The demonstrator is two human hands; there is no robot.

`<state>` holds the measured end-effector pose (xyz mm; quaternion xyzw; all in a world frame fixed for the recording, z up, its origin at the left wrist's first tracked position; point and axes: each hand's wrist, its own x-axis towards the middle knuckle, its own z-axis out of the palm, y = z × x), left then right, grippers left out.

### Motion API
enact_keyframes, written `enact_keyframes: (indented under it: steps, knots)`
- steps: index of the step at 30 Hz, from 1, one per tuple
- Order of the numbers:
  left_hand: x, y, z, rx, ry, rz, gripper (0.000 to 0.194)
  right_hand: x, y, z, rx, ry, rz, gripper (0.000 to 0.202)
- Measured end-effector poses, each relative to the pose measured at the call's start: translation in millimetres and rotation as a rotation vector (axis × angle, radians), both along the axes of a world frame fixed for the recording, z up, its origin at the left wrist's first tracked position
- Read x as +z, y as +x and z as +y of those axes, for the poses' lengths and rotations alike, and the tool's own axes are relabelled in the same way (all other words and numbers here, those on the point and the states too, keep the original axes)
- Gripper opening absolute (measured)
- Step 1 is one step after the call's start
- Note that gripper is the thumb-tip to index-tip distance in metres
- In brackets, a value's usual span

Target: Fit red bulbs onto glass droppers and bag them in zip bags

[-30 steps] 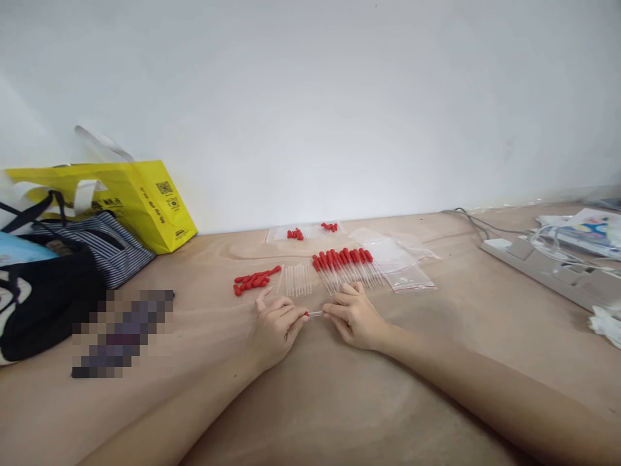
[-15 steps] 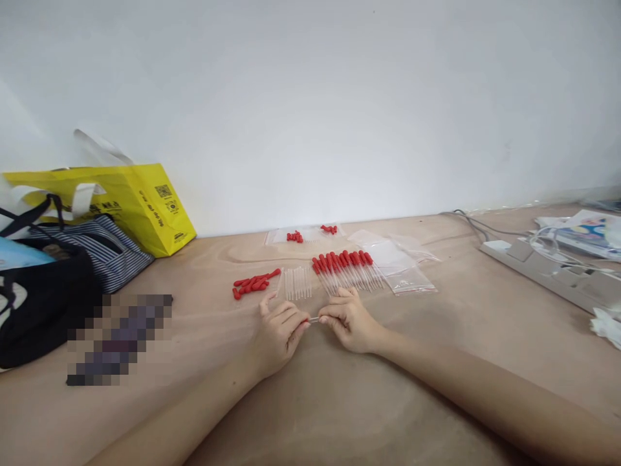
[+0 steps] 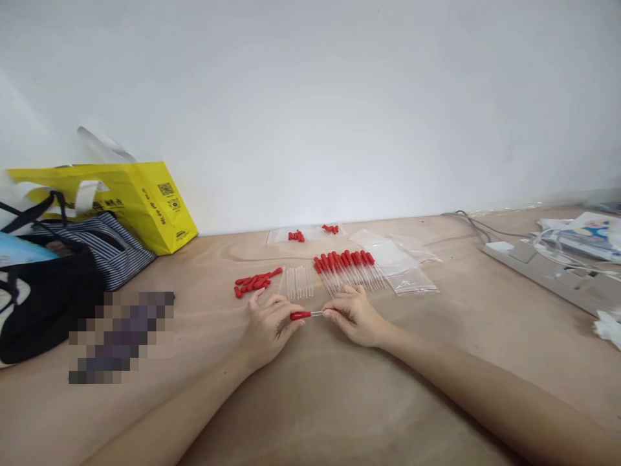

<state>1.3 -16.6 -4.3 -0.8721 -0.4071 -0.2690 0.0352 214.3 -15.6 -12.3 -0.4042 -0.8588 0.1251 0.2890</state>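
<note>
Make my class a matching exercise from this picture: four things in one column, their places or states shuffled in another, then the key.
1. Power strip
2. Striped pouch
3. Right hand
4. Pile of red bulbs

A. Left of the bare clear tubes
B. Pinching a clear tube
C. Near the picture's right edge
D. In front of the yellow bag

Pairs: 1-C, 2-D, 3-B, 4-A

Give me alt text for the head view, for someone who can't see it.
The right hand pinches a thin clear tube with a red bulb at its end, the left hand at the bulb. Beyond them on the table lie loose red bulbs, a row of clear tubes and a row of red-topped tubes. A yellow bag sits at left.
</note>
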Motion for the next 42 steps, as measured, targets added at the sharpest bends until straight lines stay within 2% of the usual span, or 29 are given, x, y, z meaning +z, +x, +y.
enact_keyframes:
  steps: [4, 12, 25, 33, 42]
  knots:
    - [0.7, 0.3, -1.6, 0.008, 0.000, -0.023, 0.013, -2.3, 4.5, 0.9, 0.042, 0.019, 0.009, 0.019]
    - [-3.8, 7.7, -3.0, -0.049, 0.000, -0.075, 0.010, -7.0, -2.4, -1.1, 0.000, 0.132, -0.003, 0.024]
    - [-5.0, 9.7, -1.3, -0.045, -0.036, -0.063, 0.013, -9.5, -5.7, 1.1, 0.009, 0.092, 0.025, 0.024]
    - [-4.0, 7.9, 2.0, -0.032, -0.095, -0.033, 0.015, -9.1, -1.6, 8.3, 0.024, 0.119, -0.053, 0.024]
    - [-3.5, 7.3, 0.7, -0.019, -0.086, -0.003, 0.015, -1.8, -2.2, 2.0, 0.003, 0.172, -0.148, 0.026]
